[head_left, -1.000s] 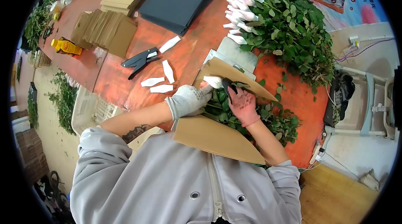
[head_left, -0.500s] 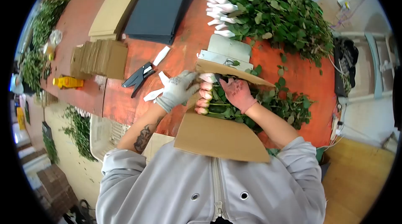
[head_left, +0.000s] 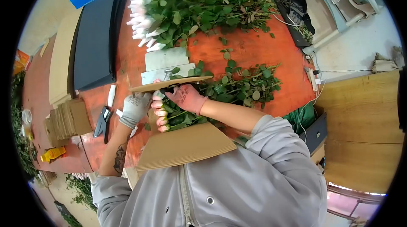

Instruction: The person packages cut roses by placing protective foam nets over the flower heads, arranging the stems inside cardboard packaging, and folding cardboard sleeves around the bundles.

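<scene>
Pink roses (head_left: 161, 119) lie in a column on corrugated cardboard (head_left: 184, 144), heads to the left and leafy stems to the right. The cardboard's far side (head_left: 169, 83) stands raised behind them. My left hand (head_left: 135, 107), in a white glove, has its fingers bent at the left end of that raised side, beside the topmost rose; the fingertips are partly hidden. My right hand (head_left: 188, 98), in a pinkish-red glove with dark fingertips, is closed at the neck of the topmost rose (head_left: 158, 95), just under the raised cardboard.
A black stapler (head_left: 102, 124) and a white sleeve (head_left: 111, 95) lie left. Behind are folded cardboard pieces (head_left: 68, 119), dark sheets (head_left: 95, 42) and tan sheets (head_left: 63, 57). White-sleeved roses (head_left: 203, 4) are piled at the back, near a metal plate (head_left: 167, 68).
The view has swung right, so the table's contents sit further left. My left hand has drawn in closer to the raised cardboard's end; my right hand stays by the topmost rose.
</scene>
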Action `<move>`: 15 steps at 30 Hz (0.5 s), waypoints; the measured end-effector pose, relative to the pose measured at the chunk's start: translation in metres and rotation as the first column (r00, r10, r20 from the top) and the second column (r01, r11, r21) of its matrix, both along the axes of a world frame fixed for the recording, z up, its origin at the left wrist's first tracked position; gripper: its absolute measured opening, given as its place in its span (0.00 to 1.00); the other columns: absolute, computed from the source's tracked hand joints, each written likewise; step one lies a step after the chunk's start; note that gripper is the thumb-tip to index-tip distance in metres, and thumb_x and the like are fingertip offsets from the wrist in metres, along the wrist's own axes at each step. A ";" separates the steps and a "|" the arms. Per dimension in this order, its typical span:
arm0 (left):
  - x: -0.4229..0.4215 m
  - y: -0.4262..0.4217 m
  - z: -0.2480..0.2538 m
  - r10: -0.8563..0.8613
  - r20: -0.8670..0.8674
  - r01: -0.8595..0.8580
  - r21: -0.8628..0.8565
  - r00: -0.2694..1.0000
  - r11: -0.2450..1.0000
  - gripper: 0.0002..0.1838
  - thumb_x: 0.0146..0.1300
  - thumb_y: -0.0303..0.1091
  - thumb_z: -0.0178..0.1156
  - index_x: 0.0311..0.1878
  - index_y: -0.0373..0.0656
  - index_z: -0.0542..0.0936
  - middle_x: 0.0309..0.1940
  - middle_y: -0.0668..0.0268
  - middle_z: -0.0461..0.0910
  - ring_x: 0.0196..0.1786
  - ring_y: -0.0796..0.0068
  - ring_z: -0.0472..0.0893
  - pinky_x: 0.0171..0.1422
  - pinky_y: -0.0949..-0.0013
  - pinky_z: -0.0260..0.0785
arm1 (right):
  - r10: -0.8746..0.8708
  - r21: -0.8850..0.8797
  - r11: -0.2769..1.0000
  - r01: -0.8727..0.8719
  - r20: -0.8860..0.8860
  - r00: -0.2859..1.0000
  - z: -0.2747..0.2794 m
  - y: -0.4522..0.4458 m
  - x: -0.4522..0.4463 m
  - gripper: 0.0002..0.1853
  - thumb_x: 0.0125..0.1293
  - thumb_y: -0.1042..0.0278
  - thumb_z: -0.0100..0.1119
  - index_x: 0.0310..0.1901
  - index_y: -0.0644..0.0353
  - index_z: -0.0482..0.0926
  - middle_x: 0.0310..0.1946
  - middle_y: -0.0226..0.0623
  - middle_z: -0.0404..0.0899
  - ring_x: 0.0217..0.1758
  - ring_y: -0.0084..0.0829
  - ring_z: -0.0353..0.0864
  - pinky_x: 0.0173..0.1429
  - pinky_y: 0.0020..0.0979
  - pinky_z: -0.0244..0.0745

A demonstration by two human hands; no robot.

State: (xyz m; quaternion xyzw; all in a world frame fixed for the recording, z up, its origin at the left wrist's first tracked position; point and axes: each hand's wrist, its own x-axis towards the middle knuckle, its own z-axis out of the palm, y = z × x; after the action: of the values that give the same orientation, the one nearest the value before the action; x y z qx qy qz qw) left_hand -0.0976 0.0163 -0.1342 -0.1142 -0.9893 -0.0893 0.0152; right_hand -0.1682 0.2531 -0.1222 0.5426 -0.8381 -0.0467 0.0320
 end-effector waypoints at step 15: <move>0.009 -0.052 0.004 -0.134 -0.215 0.153 0.077 0.967 0.985 0.08 0.55 0.39 0.60 0.29 0.47 0.73 0.21 0.63 0.76 0.24 0.61 0.78 0.27 0.58 0.70 | -0.047 0.179 0.983 0.031 0.087 0.995 0.017 -0.004 -0.003 0.25 0.64 0.69 0.42 0.64 0.49 0.67 0.37 0.44 0.79 0.41 0.41 0.80 0.43 0.38 0.73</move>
State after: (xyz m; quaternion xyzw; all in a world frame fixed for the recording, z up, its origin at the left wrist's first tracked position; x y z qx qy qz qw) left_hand -0.0883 -0.0360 -0.1298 -0.1935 -0.9661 -0.1238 0.1180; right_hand -0.1716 0.2492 -0.1053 0.5283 -0.8416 -0.0972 -0.0553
